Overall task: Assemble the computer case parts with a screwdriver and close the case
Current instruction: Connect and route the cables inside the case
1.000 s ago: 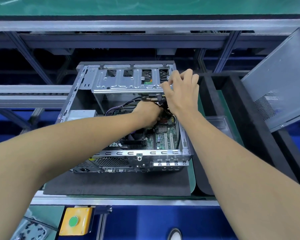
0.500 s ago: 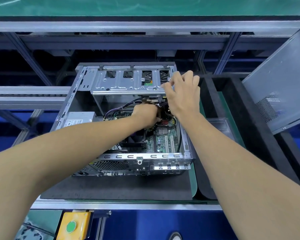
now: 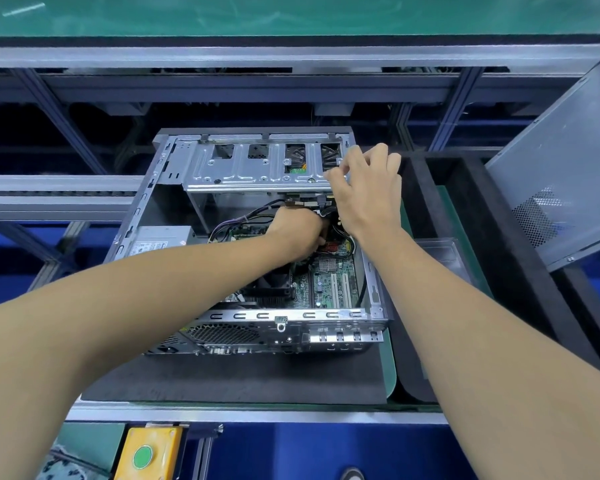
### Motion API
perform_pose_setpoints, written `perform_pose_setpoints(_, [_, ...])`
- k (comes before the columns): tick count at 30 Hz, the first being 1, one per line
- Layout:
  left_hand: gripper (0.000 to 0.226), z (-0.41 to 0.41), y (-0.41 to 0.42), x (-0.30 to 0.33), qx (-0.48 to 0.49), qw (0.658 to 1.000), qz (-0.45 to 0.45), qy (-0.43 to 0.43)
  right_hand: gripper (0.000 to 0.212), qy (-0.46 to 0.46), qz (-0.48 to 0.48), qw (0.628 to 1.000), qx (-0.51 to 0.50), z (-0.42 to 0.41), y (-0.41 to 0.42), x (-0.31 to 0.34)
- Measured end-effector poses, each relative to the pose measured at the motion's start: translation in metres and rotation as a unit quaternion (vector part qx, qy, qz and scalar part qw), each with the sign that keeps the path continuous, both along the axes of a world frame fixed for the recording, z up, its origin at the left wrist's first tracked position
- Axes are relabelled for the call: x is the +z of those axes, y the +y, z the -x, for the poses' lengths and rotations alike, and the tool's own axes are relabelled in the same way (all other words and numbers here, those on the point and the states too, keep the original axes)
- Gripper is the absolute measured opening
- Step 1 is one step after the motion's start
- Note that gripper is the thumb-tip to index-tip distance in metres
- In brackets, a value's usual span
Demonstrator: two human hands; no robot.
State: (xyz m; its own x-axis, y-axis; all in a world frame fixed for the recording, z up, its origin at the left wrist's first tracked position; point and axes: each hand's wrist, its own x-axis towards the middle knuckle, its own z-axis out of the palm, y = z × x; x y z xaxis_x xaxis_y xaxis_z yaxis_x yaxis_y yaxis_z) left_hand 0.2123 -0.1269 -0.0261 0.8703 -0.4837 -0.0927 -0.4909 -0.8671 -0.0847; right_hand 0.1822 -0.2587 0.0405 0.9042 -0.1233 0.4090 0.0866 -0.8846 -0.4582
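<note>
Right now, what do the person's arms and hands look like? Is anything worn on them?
Both forearms are bare as far as the picture shows: no sleeves in view. The left hand and the right hand have no gloves; no watch, ring or wrist strap is visible.

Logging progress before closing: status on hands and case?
Left hand inside open grey metal computer case, among cables. Right hand on silver drive cage. Grey side panel off, right.

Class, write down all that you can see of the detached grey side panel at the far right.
The side panel is a flat grey sheet, metal by its look, with a patch of fine vent holes near its lower left. It stands tilted, off the computer case, its lower edge on the black foam rack. Neither hand touches it. The frame's edge cuts off its right part.
</note>
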Motion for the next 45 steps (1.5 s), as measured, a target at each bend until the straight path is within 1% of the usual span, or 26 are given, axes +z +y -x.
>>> perform_pose_setpoints(7, [0.013, 0.004, -0.001, 0.006, -0.018, 1.000, -0.015, -0.007, 0.028, -0.001, 0.006, 1.000, -0.004, 0.001, 0.000, 0.001])
perform_pose_setpoints(14, [0.008, 0.005, 0.000, 0.004, -0.019, 1.000, -0.003, -0.025, 0.029, 0.000, 0.002, 1.000, -0.004, 0.001, 0.000, 0.002])
perform_pose_setpoints(18, [0.014, 0.005, -0.001, 0.004, -0.023, 0.999, -0.016, -0.018, 0.027, -0.003, 0.011, 1.000, -0.006, 0.002, 0.001, 0.001])
perform_pose_setpoints(22, [0.014, 0.004, -0.003, 0.003, -0.024, 0.999, -0.026, -0.019, 0.027, -0.003, 0.010, 1.000, -0.002, 0.002, 0.001, 0.001])
perform_pose_setpoints(26, [0.010, 0.004, -0.003, -0.001, -0.026, 0.998, -0.032, -0.041, 0.027, -0.001, 0.012, 1.000, -0.003, 0.001, 0.001, 0.002])
perform_pose_setpoints(31, [0.013, 0.002, -0.002, -0.008, -0.022, 0.997, -0.035, -0.067, 0.027, -0.001, 0.013, 1.000, -0.002, 0.002, 0.001, 0.001])
perform_pose_setpoints(41, [0.016, 0.001, -0.003, -0.008, -0.003, 0.997, -0.048, -0.053, 0.027, -0.006, 0.011, 1.000, -0.004, 0.000, 0.001, -0.001])
perform_pose_setpoints(45, [0.016, 0.004, -0.004, -0.003, -0.021, 0.997, -0.054, -0.058, 0.030, -0.008, 0.008, 1.000, -0.002, 0.000, 0.001, -0.001])
